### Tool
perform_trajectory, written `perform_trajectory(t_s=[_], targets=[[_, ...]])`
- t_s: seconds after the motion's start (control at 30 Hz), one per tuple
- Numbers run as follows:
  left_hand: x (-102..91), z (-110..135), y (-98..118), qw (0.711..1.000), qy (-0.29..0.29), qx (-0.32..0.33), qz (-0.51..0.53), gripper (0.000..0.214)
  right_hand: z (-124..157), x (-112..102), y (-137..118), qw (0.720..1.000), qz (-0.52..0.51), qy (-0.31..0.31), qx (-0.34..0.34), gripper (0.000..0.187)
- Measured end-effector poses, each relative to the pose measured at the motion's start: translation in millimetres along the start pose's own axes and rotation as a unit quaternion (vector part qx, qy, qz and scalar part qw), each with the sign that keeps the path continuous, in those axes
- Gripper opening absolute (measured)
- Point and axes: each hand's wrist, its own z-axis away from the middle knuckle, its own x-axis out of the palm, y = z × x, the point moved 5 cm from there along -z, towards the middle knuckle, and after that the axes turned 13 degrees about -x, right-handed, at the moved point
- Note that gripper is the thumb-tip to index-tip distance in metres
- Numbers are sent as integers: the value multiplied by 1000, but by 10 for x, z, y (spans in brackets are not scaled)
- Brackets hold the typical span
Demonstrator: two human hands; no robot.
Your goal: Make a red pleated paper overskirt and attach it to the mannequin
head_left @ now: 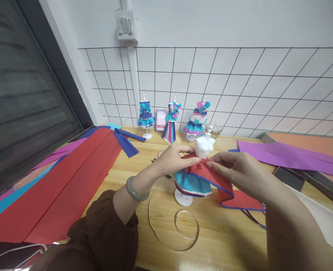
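A small white mannequin (205, 145) leans slightly to the right on its round white base (183, 197). Its lower part wears a turquoise layered skirt (193, 183) with a white edge. Over this, a red strip with a blue border (217, 178) wraps the waist in gathers and trails to the right onto the table. My left hand (177, 158) is closed at the waist, its thumb pressing the strip against the mannequin. On the other side my right hand (236, 167) pinches the same strip between thumb and fingers. The fingertips behind the mannequin are partly hidden.
Three dressed mini mannequins (146, 116) stand by the tiled wall, near a glass bowl (215, 130). Red sheets (67, 180) cover the left side. A purple sheet (290, 154) and a dark phone-like slab (289, 178) lie right. A pale cord (199, 229) curls in front.
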Motion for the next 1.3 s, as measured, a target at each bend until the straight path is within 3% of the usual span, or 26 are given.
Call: perform_trajectory(t_s=[0.3,0.57,1.3], targets=[[5,3,-23,1000,-4,-22,-3,29,-2,23,-101,999,-24,-19,-40,40],[23,13,12,999,-15,-33,8,28,-29,20,-30,999,-32,20,-7,32],[24,35,3,998,-10,-43,-40,31,-17,2,-100,998,-3,66,19,43]])
